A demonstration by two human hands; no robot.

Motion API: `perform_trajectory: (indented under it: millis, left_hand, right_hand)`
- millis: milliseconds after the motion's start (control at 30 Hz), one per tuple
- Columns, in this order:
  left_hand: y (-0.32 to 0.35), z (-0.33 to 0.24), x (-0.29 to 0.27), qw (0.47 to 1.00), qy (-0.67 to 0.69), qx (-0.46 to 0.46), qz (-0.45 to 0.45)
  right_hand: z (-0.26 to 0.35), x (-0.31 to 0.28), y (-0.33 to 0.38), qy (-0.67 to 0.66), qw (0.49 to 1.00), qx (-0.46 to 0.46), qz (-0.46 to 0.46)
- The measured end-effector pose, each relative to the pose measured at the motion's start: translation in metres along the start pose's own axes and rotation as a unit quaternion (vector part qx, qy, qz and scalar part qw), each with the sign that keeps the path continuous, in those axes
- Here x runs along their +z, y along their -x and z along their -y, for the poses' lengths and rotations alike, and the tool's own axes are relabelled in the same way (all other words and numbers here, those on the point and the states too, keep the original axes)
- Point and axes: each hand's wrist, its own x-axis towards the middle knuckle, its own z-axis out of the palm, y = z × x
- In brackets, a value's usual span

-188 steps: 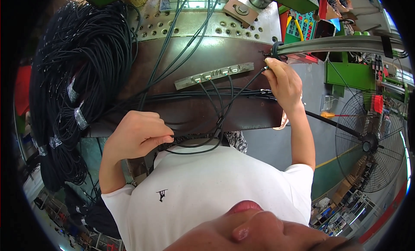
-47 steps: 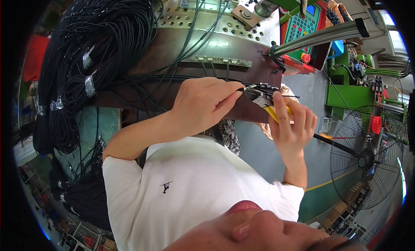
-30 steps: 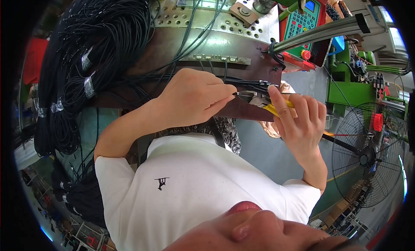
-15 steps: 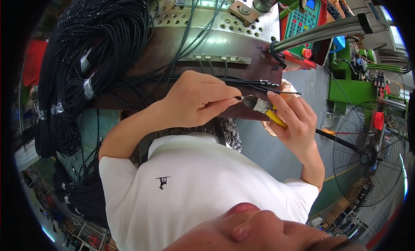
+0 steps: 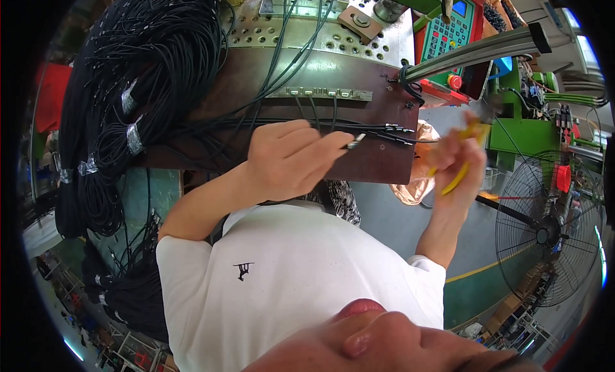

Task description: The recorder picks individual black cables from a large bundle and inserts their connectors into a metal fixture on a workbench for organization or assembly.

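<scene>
Black cable [image 5: 320, 125] end pinched in the left hand [image 5: 288, 157], fingers closed to steady its metal tip over the brown tabletop [image 5: 359, 96]; right hand [image 5: 458, 160], blurred, grips yellow-handled pliers [image 5: 464, 151] off to the right.

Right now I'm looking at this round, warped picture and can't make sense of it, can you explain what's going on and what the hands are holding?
The picture comes from a wide fisheye camera worn on a person's head, looking down, so straight edges bend and the person's white shirt fills the bottom. The left hand pinches a thin black cable near its metal tip. The right hand, blurred, grips yellow-handled pliers off the bench's right edge. They work over a brown bench plate where more black cables run from a small connector strip. Large bundles of coiled black cable hang at the left; a floor fan stands at the right.
</scene>
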Motion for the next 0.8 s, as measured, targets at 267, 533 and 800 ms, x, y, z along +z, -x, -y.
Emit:
perform_trajectory:
  millis: [267,533,800]
  left_hand:
    - [-0.002,0.002,0.019,0.955,0.141,-0.254,-0.059]
    - [-0.001,0.0,0.036,0.941,0.193,-0.265,-0.087]
    - [-0.002,0.001,0.035,0.957,0.167,-0.237,-0.027]
  right_hand:
    - [-0.045,0.026,0.025,0.639,0.692,-0.323,0.09]
    - [-0.066,0.028,0.008,0.7,0.586,-0.407,0.03]
    - [-0.072,0.032,0.011,0.668,0.658,-0.347,0.022]
